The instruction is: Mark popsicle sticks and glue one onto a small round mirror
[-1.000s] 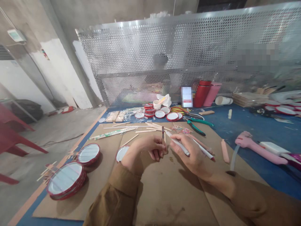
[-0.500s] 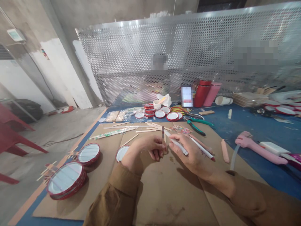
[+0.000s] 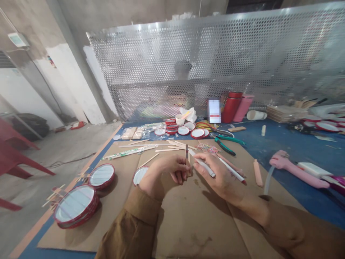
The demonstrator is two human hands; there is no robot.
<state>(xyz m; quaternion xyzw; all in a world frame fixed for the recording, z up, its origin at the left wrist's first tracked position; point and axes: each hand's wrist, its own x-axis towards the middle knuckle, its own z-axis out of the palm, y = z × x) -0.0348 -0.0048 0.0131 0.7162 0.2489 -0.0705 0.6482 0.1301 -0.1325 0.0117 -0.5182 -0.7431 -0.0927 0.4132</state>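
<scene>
My left hand (image 3: 174, 167) pinches a small flat wooden stick (image 3: 187, 153) and holds it upright; the stick has dark marks on its face. In my right hand (image 3: 218, 176) is a white marker pen (image 3: 206, 168), gripped like a writing tool. Its tip end points at the stick, but whether it touches I cannot tell. Just beyond my right hand lies a second white marker with a red end (image 3: 234, 171). A round white disc with a red rim (image 3: 139, 175) is partly covered by my left wrist.
Cardboard (image 3: 183, 223) covers the blue table (image 3: 250, 140). Red-rimmed drums (image 3: 77, 205) stand at the left. Loose wooden sticks (image 3: 167, 150), colourful rubber bands (image 3: 207, 147) and green-handled pliers (image 3: 225, 146) lie ahead. A pink glue gun (image 3: 299, 171) sits at the right, a red bottle (image 3: 233, 107) behind.
</scene>
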